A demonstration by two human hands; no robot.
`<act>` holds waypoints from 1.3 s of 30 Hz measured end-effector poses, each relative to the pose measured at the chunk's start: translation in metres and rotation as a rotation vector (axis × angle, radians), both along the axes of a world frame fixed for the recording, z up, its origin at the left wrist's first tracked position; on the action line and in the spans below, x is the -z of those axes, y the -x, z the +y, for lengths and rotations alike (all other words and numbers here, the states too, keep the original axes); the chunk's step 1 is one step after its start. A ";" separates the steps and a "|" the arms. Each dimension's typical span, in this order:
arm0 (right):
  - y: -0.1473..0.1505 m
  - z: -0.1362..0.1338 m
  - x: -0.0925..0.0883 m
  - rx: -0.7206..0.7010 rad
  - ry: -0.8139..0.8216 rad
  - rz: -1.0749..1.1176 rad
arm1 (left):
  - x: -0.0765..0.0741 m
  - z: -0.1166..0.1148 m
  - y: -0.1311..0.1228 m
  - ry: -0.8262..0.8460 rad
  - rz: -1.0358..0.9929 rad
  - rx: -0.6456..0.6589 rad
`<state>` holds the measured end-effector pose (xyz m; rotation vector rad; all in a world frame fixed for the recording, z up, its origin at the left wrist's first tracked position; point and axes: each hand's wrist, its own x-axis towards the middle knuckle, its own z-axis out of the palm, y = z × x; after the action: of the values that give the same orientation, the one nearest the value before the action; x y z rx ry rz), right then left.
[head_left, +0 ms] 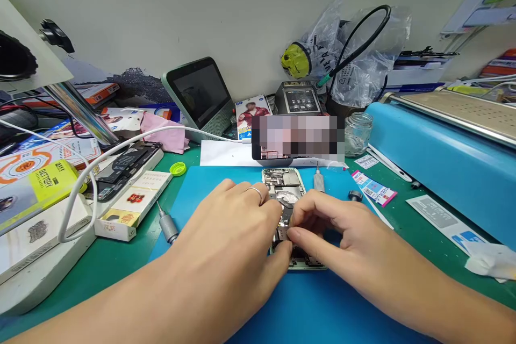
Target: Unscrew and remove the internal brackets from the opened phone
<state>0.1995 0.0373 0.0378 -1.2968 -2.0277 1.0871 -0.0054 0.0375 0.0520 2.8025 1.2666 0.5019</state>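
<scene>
An opened phone [282,178] lies on the blue work mat [258,306], its inner parts showing in a pale frame. My left hand [229,236], with a ring on one finger, is curled over the phone's left side, and its fingertips are partly hidden. From the right, my right hand [342,231] reaches over the phone with thumb and forefinger pinched close to a small flat part [282,234]. What either hand grips is too covered to make out. Beyond the phone stands a screwdriver [319,178]; another screwdriver [166,224] lies left of my left hand.
A propped phone [258,145], its screen blurred, stands behind the mat with a white cable [153,131] running left. Boxes [135,201] crowd the left side. On the right are a glass jar [358,131] and a large blue machine [435,166].
</scene>
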 end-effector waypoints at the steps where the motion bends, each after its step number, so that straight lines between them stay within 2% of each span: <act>1: 0.000 0.000 0.000 -0.007 -0.040 -0.022 | 0.000 0.001 0.001 0.014 0.002 0.000; 5: -0.003 0.001 0.001 -0.058 -0.247 -0.084 | -0.003 0.004 0.004 0.060 0.000 -0.002; 8: -0.006 0.002 0.005 -0.104 -0.338 -0.103 | -0.004 0.005 0.004 0.115 0.024 -0.030; 11: -0.007 0.002 0.008 -0.153 -0.370 -0.119 | -0.003 0.004 0.005 0.178 0.072 -0.042; 17: -0.007 0.004 0.010 -0.220 -0.434 -0.129 | 0.000 0.004 0.005 0.147 0.105 -0.018; 22: -0.009 0.006 0.010 -0.236 -0.509 -0.137 | -0.008 0.006 0.003 0.282 0.107 -0.018; 29: -0.008 0.005 0.011 -0.261 -0.616 -0.092 | -0.018 0.005 0.005 0.439 0.107 -0.082; 35: -0.009 0.006 0.013 -0.286 -0.552 -0.086 | -0.017 0.006 0.006 0.432 0.150 -0.062; 39: -0.010 0.008 0.012 -0.304 -0.619 -0.092 | -0.014 0.007 0.006 0.420 0.138 -0.048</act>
<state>0.2094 0.0450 0.0254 -0.7480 -2.4141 0.4406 -0.0110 0.0447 0.0661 2.4915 1.2868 0.0319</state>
